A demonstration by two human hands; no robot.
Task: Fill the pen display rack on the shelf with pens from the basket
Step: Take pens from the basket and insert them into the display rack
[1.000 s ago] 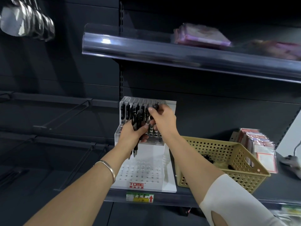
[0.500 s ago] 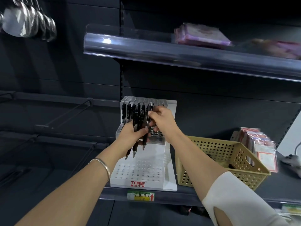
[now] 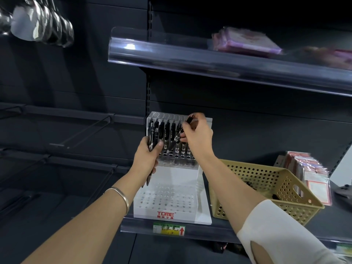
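Your right hand (image 3: 198,138) pinches one tilted pen (image 3: 179,134) over the rack's (image 3: 177,187) upper tier; your left hand (image 3: 147,158) clasps spare pens (image 3: 151,141). The basket (image 3: 266,187) sits right of the rack.

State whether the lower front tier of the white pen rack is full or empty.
Empty: the lower tier shows only bare holes, while pens stand in the upper tier.

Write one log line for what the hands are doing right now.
left hand: holds spare pens | right hand: angles one pen at rack upper tier | lower tier: empty
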